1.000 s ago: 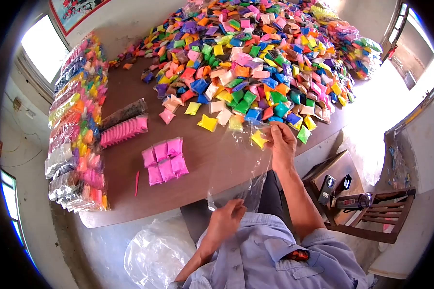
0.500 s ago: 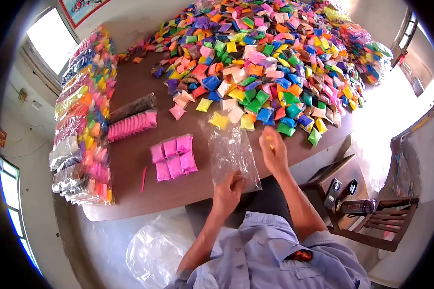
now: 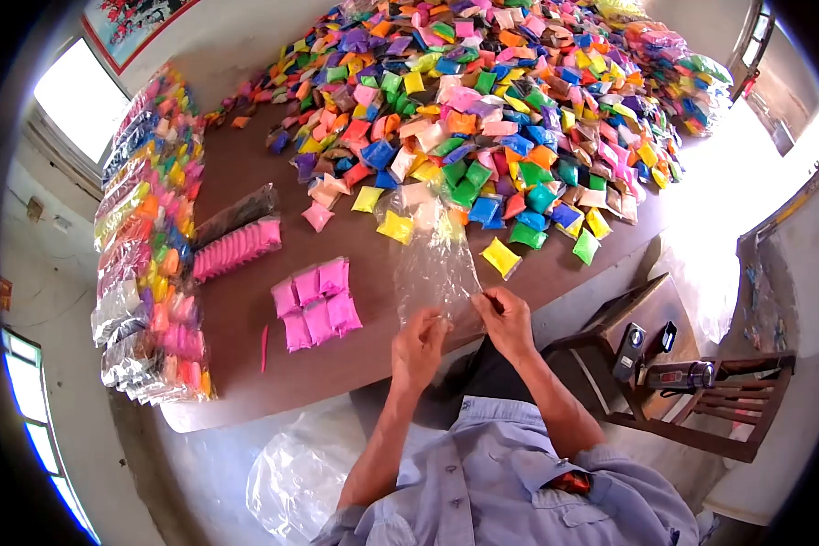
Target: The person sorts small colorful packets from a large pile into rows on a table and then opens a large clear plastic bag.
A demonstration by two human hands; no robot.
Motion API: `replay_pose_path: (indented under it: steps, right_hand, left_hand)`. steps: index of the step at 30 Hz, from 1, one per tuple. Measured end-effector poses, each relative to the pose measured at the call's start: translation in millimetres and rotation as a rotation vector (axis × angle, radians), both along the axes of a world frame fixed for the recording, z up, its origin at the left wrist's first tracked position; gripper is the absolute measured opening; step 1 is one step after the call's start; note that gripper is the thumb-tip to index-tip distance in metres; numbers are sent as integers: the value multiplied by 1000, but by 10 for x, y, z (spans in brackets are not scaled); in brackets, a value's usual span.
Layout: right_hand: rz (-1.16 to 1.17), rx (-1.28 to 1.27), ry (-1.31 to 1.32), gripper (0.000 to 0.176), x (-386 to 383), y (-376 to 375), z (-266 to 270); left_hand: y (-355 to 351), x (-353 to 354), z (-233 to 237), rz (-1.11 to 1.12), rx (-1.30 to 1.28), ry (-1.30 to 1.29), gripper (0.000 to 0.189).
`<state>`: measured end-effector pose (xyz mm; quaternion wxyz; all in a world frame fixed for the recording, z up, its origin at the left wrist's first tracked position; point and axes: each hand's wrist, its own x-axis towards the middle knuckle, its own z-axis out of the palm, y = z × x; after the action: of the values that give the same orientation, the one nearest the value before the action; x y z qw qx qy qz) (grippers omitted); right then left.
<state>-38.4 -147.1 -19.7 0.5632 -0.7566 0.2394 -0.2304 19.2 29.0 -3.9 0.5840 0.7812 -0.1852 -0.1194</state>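
Note:
A clear plastic bag [image 3: 432, 268] lies over the table's front part, its near edge raised between my hands. My left hand [image 3: 419, 346] pinches the bag's near left side. At the near right side, my right hand [image 3: 508, 323] has its fingers closed on the bag's edge. Just beyond my right hand lies a yellow packet [image 3: 500, 258], and another yellow packet [image 3: 395, 227] rests beside the bag's far left. Several pink packets [image 3: 317, 304] form two rows left of the bag. A thin red stick [image 3: 264, 348] is left of them.
A large heap of coloured packets [image 3: 482, 118] covers the table's far side. Filled bags [image 3: 155, 246] are stacked along the left edge, beside a pink row [image 3: 237, 248] and a dark bag [image 3: 237, 215]. A wooden chair [image 3: 737, 409] and a flask [image 3: 681, 375] stand at right.
My right hand has come down from near the packets to the bag's near edge and closed on it. A yellow packet now lies apart on the table. The view has shifted slightly.

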Motion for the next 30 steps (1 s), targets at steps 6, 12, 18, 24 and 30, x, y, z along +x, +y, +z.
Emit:
replay_pose_path:
  steps: [6, 12, 18, 24, 30]
  right_hand:
    - [23, -202, -35, 17, 142, -48, 94]
    - [-27, -533, -111, 35, 65, 175, 218]
    - [2, -555, -99, 56, 137, 322, 42]
    - [12, -572, -140, 44, 196, 305, -99]
    - [-18, -616, -160, 28, 195, 295, -116]
  left_hand:
    - [-22, 11, 40, 19, 75, 10, 31]
    - [-58, 88, -38, 43, 57, -29, 39]
    - [-3, 113, 47, -119, 58, -94, 56]
    - [82, 129, 89, -104, 3, -85, 46]
    - [543, 461, 354, 221, 284, -444, 21]
